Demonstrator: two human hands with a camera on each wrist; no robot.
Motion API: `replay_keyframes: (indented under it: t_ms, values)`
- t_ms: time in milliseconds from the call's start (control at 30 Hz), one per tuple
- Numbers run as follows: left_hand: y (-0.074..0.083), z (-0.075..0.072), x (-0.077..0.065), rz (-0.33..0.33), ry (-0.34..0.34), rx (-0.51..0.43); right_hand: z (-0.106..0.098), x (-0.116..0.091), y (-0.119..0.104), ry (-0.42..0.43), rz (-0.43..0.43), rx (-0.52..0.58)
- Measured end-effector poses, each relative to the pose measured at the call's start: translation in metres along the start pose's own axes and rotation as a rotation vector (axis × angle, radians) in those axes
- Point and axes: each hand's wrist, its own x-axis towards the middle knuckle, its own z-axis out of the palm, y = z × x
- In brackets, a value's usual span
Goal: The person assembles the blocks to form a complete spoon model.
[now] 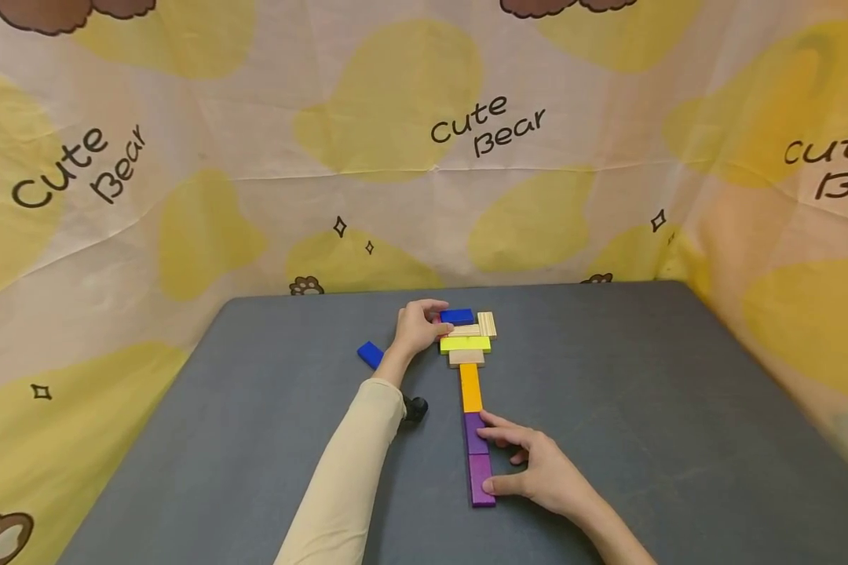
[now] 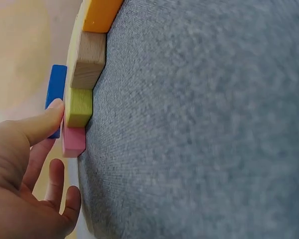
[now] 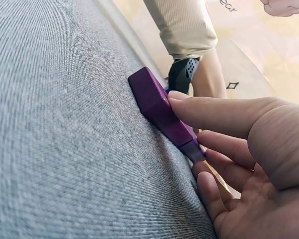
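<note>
At the far end of the block row, my left hand (image 1: 417, 326) holds a blue block (image 1: 457, 317) at its left end, between thumb and forefinger. In the left wrist view the thumb lies against this blue block (image 2: 56, 87), close over a pink block (image 2: 74, 142), with the other fingers loosely bent. My right hand (image 1: 544, 471) reaches along the right side of two purple blocks, its thumb on the near purple block (image 1: 480, 475) and its fingertips at the farther purple block (image 1: 475, 431). In the right wrist view the thumb rests on the near block's (image 3: 154, 102) side.
An orange block (image 1: 470, 387) continues the row, then a plain wood block (image 1: 466, 358) and a yellow-green block (image 1: 465, 344) lie crosswise. Striped pale wood (image 1: 487, 325) stands beside the blue block. Another blue block (image 1: 371, 354) lies left, partly behind the left wrist. Grey cloth covers the table (image 1: 608, 377).
</note>
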Motion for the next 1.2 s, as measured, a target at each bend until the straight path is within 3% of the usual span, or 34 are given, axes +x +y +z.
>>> replay_keyframes:
  t_ms: [167,533,767,1200]
  values:
    - [0.003,0.003,0.003,0.005,0.022,0.003,-0.001,0.0,-0.001,-0.001,0.016,-0.001]
    - [0.008,0.007,0.003,0.006,-0.061,0.042,0.0,0.0,-0.001,0.003,0.028,-0.001]
    - [0.008,0.009,0.001,0.052,-0.05,0.048,0.001,0.001,0.0,0.001,0.032,-0.001]
    - [0.004,0.01,0.002,-0.011,-0.055,0.022,0.003,0.004,0.001,0.009,0.023,-0.012]
